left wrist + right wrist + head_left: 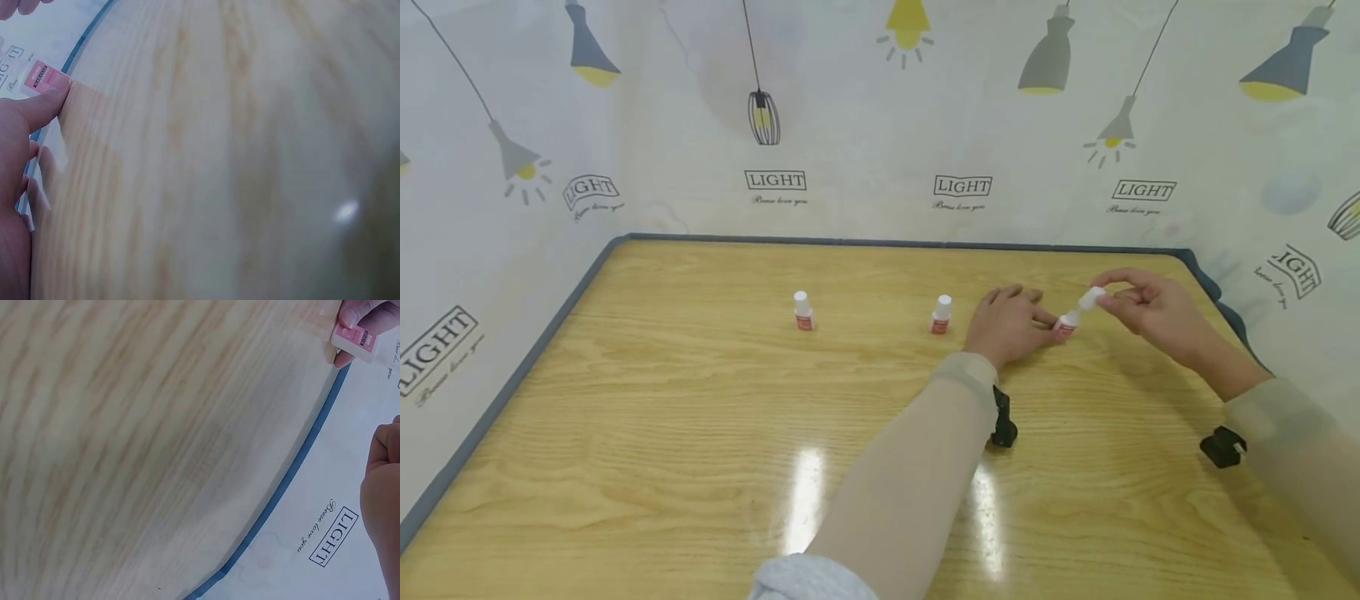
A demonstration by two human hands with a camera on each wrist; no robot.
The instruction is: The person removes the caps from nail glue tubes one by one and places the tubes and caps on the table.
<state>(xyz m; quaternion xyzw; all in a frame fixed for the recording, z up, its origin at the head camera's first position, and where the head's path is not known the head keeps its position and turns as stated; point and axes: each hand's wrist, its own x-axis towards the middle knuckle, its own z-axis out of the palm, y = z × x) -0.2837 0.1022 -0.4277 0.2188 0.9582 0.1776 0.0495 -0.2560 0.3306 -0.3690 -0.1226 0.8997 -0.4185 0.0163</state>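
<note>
A small white bottle with a red label stands slightly tilted at the right of the table. My left hand pinches it low down, thumb across the label in the left wrist view. Just above the bottle's neck, my right hand holds a white cap between thumb and fingertips, apart from the bottle. Two more such bottles stand upright with caps on: one bottle just left of my left hand, another bottle farther left. In the right wrist view the cap is out of sight.
The wooden table has a dark blue edge along its back and sides. Behind it rises a white backdrop printed with lamps. Black wrist cameras sit on both forearms.
</note>
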